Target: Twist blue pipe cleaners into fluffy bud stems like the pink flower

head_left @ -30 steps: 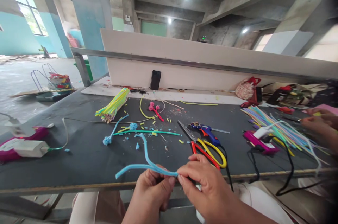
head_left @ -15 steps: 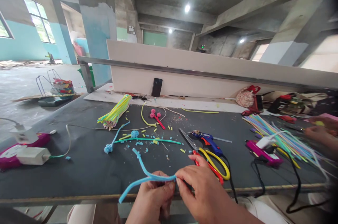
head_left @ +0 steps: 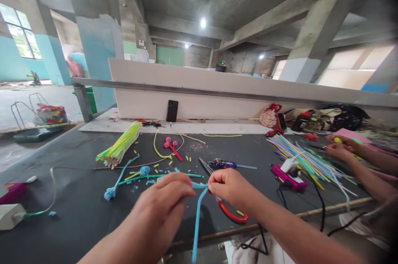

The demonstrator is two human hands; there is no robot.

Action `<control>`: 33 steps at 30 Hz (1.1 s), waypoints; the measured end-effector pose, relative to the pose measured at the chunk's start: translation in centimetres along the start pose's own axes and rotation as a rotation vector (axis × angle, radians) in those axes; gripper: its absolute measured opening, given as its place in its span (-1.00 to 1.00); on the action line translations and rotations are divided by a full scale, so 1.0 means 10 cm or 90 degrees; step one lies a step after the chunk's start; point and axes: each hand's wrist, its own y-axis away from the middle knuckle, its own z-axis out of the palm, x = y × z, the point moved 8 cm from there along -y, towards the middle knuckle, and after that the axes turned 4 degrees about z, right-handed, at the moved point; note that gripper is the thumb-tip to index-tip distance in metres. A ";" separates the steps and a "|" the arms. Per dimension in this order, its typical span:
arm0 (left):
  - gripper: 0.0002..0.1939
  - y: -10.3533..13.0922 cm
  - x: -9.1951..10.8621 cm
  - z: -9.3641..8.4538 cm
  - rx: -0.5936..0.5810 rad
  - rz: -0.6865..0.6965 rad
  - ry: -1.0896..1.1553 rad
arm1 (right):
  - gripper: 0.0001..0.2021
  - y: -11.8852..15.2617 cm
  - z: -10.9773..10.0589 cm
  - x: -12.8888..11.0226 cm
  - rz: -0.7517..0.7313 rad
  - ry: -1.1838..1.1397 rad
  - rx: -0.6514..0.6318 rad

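My right hand (head_left: 231, 189) pinches a light blue pipe cleaner (head_left: 197, 226) where its two arms meet. One arm hangs down past the table edge; the other runs left into the curled fingers of my left hand (head_left: 164, 204), which hide its end. Partly behind my right hand lie scissors (head_left: 231, 213) with a red handle showing. A blue glue gun (head_left: 224, 165) rests just beyond. Left of the hands are a blue pipe cleaner piece with knotted balls (head_left: 110, 192) and a green pipe cleaner (head_left: 130, 180).
A yellow-green pipe cleaner bundle (head_left: 120, 146) lies left, a pink ball-tipped piece (head_left: 174, 148) at centre. On the right are pastel pipe cleaners (head_left: 306, 164), a purple power strip (head_left: 289, 179) with cords, and another person's hands (head_left: 342, 148). A phone (head_left: 172, 111) leans against the back board.
My hands have risen over the table, with the left now further left and palm down. One arm of the blue pipe cleaner has swung to hang downward. The camera view has turned right.
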 end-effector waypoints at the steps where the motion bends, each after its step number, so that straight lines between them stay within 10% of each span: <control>1: -0.75 -0.11 0.06 0.11 -0.045 0.021 -0.033 | -0.88 0.00 0.03 -0.01 -0.007 -0.005 -0.020; 6: -0.86 -0.45 -0.18 0.50 -0.140 -0.033 -0.085 | -0.85 -0.02 0.04 -0.11 -0.056 0.008 -0.096; 21: -0.77 -0.52 -0.53 0.60 -0.150 -0.061 0.022 | -0.75 -0.07 -0.09 -0.45 -0.383 0.307 -0.187; 24: -0.83 -0.58 -0.76 0.35 0.009 -0.156 -0.001 | -0.78 -0.20 -0.45 -0.48 -0.391 0.083 0.069; 27: -0.86 -0.58 -0.92 0.12 0.161 -0.201 -0.029 | -0.76 -0.31 -0.78 0.12 -0.207 -0.455 0.456; 33: -0.85 -0.54 -0.86 0.05 0.261 -0.022 -0.169 | -0.71 -0.78 0.32 0.20 -0.064 -0.704 0.105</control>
